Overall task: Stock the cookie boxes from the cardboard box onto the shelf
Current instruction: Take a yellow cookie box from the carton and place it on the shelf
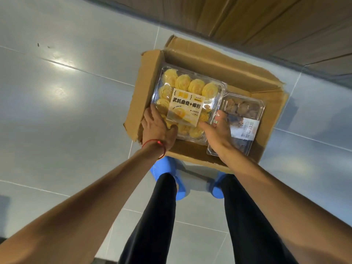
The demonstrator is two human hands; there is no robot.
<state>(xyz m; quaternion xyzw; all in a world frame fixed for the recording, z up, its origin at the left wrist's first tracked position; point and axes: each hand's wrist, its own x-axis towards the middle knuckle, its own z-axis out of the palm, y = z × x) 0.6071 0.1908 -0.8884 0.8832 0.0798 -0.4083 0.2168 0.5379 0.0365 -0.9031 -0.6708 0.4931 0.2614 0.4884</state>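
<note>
An open cardboard box (224,61) stands on the floor in front of my feet. Inside it a clear plastic box of yellow cookies (190,86) with a white and yellow label sits raised at the left. My left hand (158,126) grips its near left corner and my right hand (217,130) grips its near right edge. To the right and lower lies a second clear box of brown cookies (245,111), partly covered by my right hand. No shelf surface is visible.
Grey glossy floor tiles (66,92) spread to the left and around the box. A wood-panelled base (276,25) runs along the top right, just behind the box. My legs in black trousers and blue slippers (165,168) stand right at the box's near side.
</note>
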